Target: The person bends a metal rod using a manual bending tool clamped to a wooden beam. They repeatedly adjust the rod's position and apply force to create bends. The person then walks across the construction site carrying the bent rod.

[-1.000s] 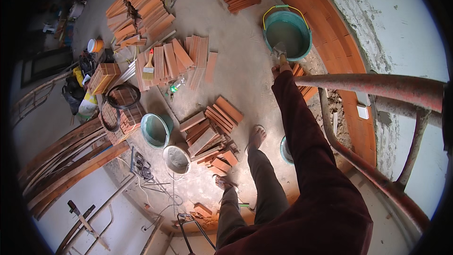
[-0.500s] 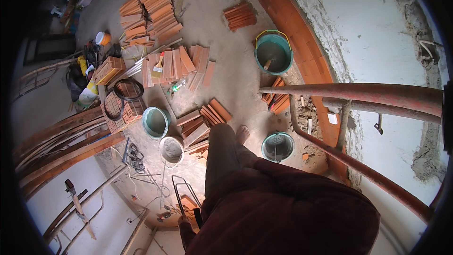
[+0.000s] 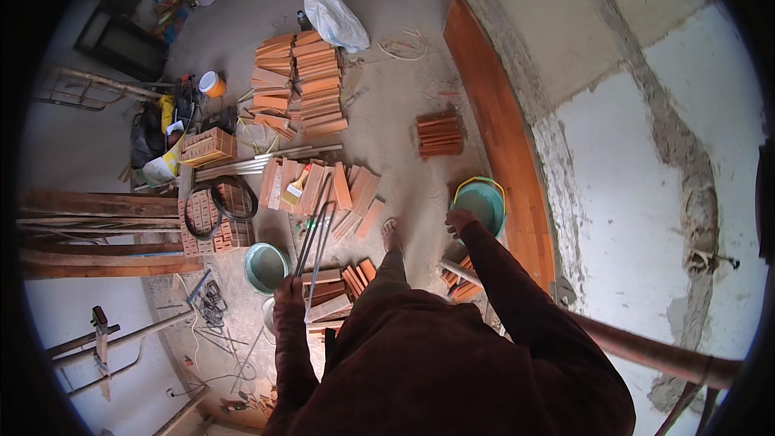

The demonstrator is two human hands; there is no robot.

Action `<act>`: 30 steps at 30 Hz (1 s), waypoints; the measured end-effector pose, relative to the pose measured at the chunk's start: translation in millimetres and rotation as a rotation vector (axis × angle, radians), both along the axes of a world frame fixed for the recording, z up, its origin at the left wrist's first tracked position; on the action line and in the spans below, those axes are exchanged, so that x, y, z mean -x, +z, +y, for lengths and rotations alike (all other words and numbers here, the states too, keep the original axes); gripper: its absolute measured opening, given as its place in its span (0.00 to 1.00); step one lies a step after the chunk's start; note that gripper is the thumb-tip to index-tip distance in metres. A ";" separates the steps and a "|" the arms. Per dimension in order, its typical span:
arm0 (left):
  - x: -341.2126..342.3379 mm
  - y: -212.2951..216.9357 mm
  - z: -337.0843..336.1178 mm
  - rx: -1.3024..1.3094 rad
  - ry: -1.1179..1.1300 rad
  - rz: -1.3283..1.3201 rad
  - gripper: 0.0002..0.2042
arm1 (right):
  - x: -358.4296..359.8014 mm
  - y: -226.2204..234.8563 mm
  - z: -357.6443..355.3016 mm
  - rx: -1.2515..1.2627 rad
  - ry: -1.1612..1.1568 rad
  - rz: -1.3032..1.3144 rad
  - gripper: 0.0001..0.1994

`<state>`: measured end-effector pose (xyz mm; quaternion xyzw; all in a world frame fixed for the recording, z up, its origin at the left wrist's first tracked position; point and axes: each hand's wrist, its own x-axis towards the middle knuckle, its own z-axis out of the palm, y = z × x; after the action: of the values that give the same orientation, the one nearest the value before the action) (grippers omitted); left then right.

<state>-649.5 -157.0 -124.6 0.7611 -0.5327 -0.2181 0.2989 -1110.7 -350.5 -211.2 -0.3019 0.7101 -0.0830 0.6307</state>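
My left hand (image 3: 288, 291) is closed around a thin metal frame (image 3: 316, 230), whose long narrow bars point forward over a group of orange-brown tiles (image 3: 274, 182). A paintbrush (image 3: 297, 184) lies on those tiles. Beside my left hand stands a teal bucket (image 3: 266, 267), and a pale bucket (image 3: 268, 319) is partly hidden behind my forearm. My right arm reaches forward, its hand (image 3: 462, 224) over the near left side of a green bucket (image 3: 487, 200) with a yellow handle. The fingers there are loosely bent and apart, with nothing visible in them.
A red-brown pipe (image 3: 646, 347) crosses at the right. Tile stacks (image 3: 319, 85) and a smaller pile (image 3: 439, 132) stand ahead. At the left are hollow bricks (image 3: 208, 218) under a black coil (image 3: 236, 199), and long timbers (image 3: 105, 262). An orange skirting (image 3: 517, 141) follows the right wall.
I have stepped forward. My left hand has brought the metal frame up and forward from low by my side. My right arm has come into view, reaching out by the yellow-handled bucket.
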 end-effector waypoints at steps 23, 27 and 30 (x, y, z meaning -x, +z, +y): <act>55.4 125.0 -612.7 0.359 -0.299 1.329 0.21 | -188.4 265.8 -527.6 0.811 0.202 -0.855 0.22; 63.6 137.2 -710.5 0.428 -0.171 1.144 0.23 | -188.3 287.6 -627.5 0.817 0.161 -0.832 0.22; 69.3 136.1 -771.7 0.463 -0.200 1.153 0.25 | -183.4 304.6 -698.3 0.805 0.276 -0.796 0.22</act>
<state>-718.9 -928.6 11.6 0.3833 -0.3881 -0.4993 0.6732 -927.3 -1048.8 93.4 -0.5531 0.2849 -0.3706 0.6896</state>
